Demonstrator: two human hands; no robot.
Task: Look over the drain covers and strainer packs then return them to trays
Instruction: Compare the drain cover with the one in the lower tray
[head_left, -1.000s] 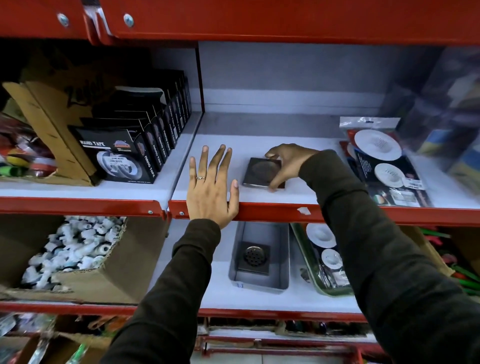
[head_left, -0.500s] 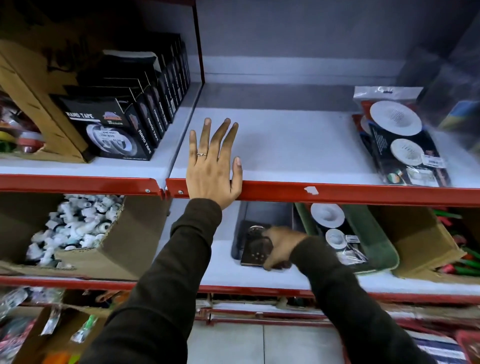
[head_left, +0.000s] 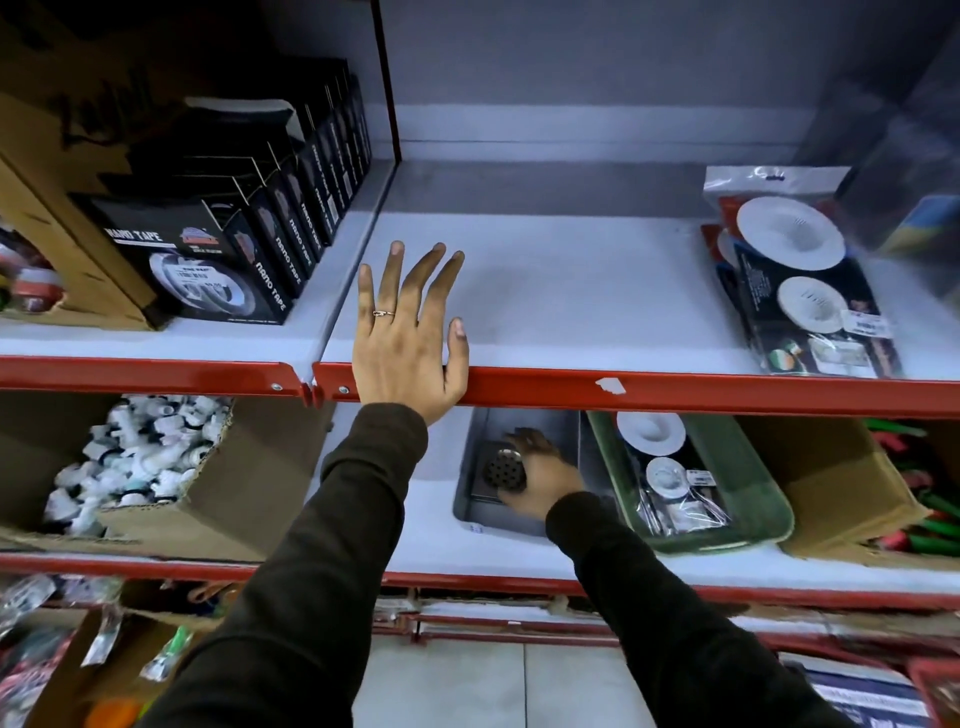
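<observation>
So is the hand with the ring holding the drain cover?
No, the left hand with the ring lies flat on the upper shelf edge, while the right hand is on the drain cover in the grey tray.

Hardware shop aisle. Red-edged metal shelving (head_left: 649, 389) in tiers. Far left: row of boxed nano tape (head_left: 208, 270), retail packaging facing out. Right: bagged sink strainer packs (head_left: 800, 275) with hang holes, price stickers. Lower left: cardboard carton (head_left: 208, 499) heaped with white plastic fittings (head_left: 130, 462). Stock trays on middle shelf.
</observation>
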